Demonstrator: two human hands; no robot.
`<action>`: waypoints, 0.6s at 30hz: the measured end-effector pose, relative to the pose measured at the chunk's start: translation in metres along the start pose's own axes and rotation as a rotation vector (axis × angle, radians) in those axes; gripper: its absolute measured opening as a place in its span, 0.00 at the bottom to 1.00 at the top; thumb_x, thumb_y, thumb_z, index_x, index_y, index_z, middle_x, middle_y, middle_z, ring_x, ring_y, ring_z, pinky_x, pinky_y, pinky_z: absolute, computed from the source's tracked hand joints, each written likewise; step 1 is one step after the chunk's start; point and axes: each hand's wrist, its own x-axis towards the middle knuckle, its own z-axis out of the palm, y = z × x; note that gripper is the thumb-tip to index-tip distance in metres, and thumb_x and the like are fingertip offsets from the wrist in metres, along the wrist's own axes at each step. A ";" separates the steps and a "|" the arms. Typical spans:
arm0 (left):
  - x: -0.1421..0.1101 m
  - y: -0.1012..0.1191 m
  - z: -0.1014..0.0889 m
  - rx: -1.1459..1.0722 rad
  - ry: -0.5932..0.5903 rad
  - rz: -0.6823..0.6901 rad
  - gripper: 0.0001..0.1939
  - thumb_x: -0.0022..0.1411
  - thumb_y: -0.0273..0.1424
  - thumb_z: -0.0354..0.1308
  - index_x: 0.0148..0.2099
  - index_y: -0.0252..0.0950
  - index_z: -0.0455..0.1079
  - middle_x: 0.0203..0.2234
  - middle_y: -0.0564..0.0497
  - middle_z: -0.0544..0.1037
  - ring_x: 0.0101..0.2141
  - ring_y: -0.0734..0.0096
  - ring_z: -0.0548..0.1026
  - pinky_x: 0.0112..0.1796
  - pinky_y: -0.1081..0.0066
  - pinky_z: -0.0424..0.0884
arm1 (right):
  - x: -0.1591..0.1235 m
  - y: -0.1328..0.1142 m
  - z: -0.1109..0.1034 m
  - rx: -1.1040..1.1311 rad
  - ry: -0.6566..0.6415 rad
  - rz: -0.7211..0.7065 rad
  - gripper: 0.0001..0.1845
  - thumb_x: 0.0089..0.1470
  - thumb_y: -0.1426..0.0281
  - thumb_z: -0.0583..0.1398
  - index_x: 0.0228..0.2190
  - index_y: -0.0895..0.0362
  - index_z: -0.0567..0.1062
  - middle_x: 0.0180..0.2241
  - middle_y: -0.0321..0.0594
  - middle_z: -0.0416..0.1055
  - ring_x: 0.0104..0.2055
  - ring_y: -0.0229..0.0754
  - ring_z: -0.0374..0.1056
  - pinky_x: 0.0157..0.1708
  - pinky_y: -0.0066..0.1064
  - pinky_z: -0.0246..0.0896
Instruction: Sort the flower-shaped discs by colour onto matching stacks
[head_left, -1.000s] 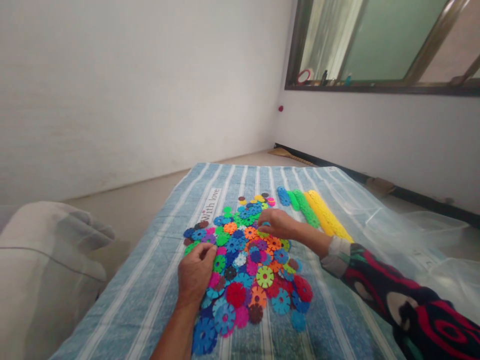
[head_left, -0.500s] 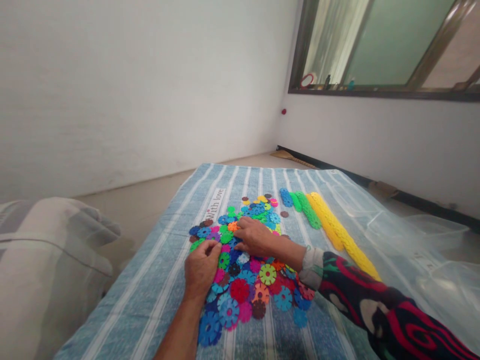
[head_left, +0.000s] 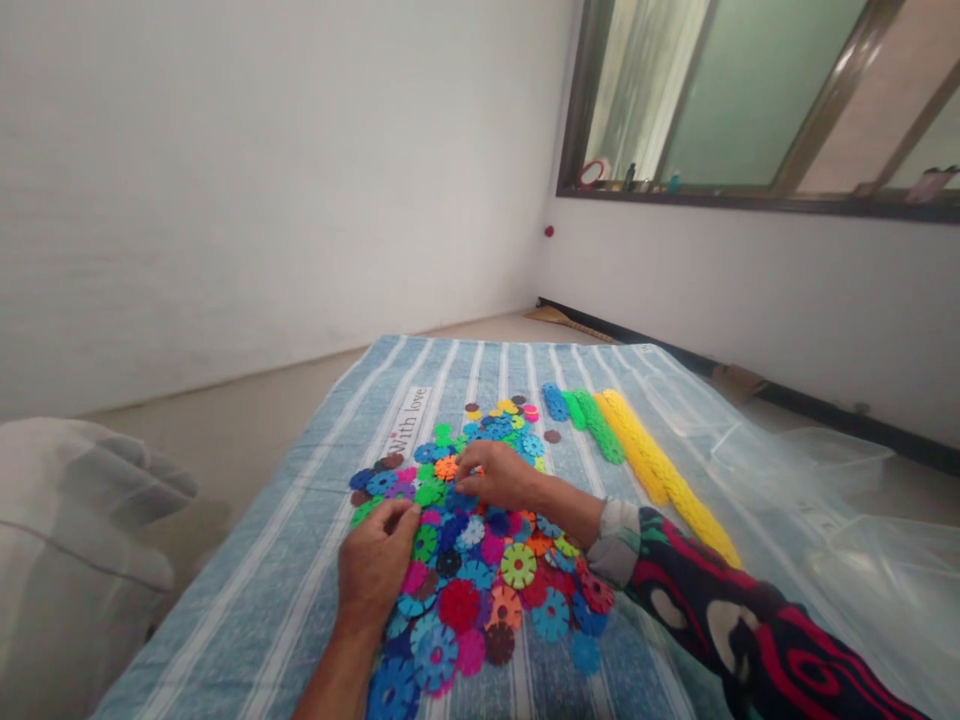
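A heap of flower-shaped plastic discs (head_left: 518,565) in many colours lies on a striped blue cloth. At the heap's left edge is my left hand (head_left: 377,562), its fingers curled and thumb against the index finger; whatever they hold, if anything, is hidden. My right hand (head_left: 499,475) reaches across the heap from the right. Its bent fingertips touch down among blue discs, beside an orange disc (head_left: 445,467), with thumb and index finger slightly apart. Right of the heap lie joined rows of discs: a long yellow row (head_left: 679,480), a green row (head_left: 602,428) and a short blue row (head_left: 555,402).
Clear plastic containers (head_left: 814,455) stand at the right of the cloth (head_left: 247,600). One brown disc (head_left: 553,436) lies apart from the heap. Pale fabric (head_left: 67,540) is draped over something on the left. A wall and a window (head_left: 757,100) are behind.
The whole view has shifted, so everything appears further left and slightly lower. My right fingertips have drawn closer together among the discs. My left hand keeps its place at the heap's edge.
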 end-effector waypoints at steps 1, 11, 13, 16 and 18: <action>0.000 0.000 0.000 0.000 -0.003 -0.009 0.16 0.47 0.46 0.53 0.27 0.39 0.73 0.23 0.52 0.78 0.26 0.64 0.74 0.30 0.69 0.68 | 0.000 0.005 -0.009 0.012 0.018 0.006 0.03 0.50 0.73 0.63 0.26 0.58 0.78 0.33 0.37 0.75 0.38 0.36 0.69 0.40 0.25 0.59; 0.001 -0.002 0.001 0.008 -0.015 -0.045 0.17 0.46 0.47 0.53 0.28 0.40 0.74 0.24 0.53 0.79 0.28 0.63 0.75 0.32 0.69 0.69 | -0.017 0.123 -0.106 -0.320 0.184 0.371 0.09 0.50 0.76 0.59 0.30 0.60 0.81 0.34 0.43 0.77 0.40 0.43 0.71 0.43 0.30 0.61; 0.001 -0.002 0.001 0.012 -0.015 -0.044 0.17 0.46 0.47 0.53 0.28 0.40 0.74 0.24 0.53 0.79 0.28 0.64 0.75 0.32 0.69 0.69 | -0.023 0.140 -0.111 -0.334 0.179 0.392 0.09 0.50 0.75 0.59 0.30 0.59 0.81 0.34 0.42 0.77 0.40 0.43 0.71 0.42 0.29 0.61; 0.000 0.000 0.000 0.025 -0.004 -0.039 0.17 0.46 0.46 0.53 0.28 0.40 0.74 0.24 0.53 0.79 0.27 0.64 0.75 0.32 0.69 0.69 | -0.028 0.155 -0.114 -0.338 0.155 0.395 0.09 0.50 0.74 0.60 0.30 0.59 0.81 0.34 0.42 0.77 0.39 0.42 0.71 0.41 0.27 0.61; 0.001 0.001 -0.001 0.028 0.000 -0.042 0.17 0.45 0.46 0.53 0.27 0.39 0.74 0.23 0.53 0.78 0.27 0.64 0.75 0.32 0.69 0.69 | -0.029 0.160 -0.114 -0.342 0.138 0.393 0.08 0.49 0.74 0.60 0.29 0.59 0.82 0.34 0.40 0.77 0.38 0.41 0.71 0.41 0.25 0.61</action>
